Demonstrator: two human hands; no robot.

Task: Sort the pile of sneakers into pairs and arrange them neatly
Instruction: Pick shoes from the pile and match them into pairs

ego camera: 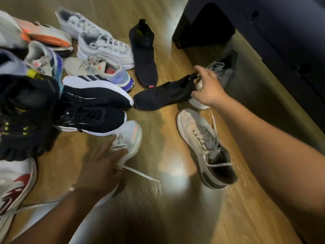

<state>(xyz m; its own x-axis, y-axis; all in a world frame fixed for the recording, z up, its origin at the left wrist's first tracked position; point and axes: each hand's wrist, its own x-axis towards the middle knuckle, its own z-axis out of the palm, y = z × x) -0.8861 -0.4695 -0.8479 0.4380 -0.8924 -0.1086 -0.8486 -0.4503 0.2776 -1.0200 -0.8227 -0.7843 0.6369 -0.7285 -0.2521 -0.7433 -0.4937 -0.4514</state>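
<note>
Sneakers lie scattered over a wooden floor (pixel 163 166). My right hand (pixel 206 87) grips the heel collar of a black slip-on sneaker (pixel 163 95) lying on its side at the centre. Its match, another black slip-on (pixel 144 53), stands upright just behind it. My left hand (pixel 100 166) rests on a white sneaker with an orange mark (pixel 130 136), fingers over its laces. A white mesh sneaker with a dark heel (pixel 204 147) lies to the right. Part of a white sole (pixel 198 103) shows under my right hand.
A pile fills the left: two black sneakers with white soles (pixel 95 106), two white ones (pixel 103 44), multicoloured ones (pixel 105 71), a black and yellow shoe (pixel 22 117), a white and red shoe (pixel 15 187). A grey sneaker (pixel 223 69) lies beside dark furniture (pixel 263 32).
</note>
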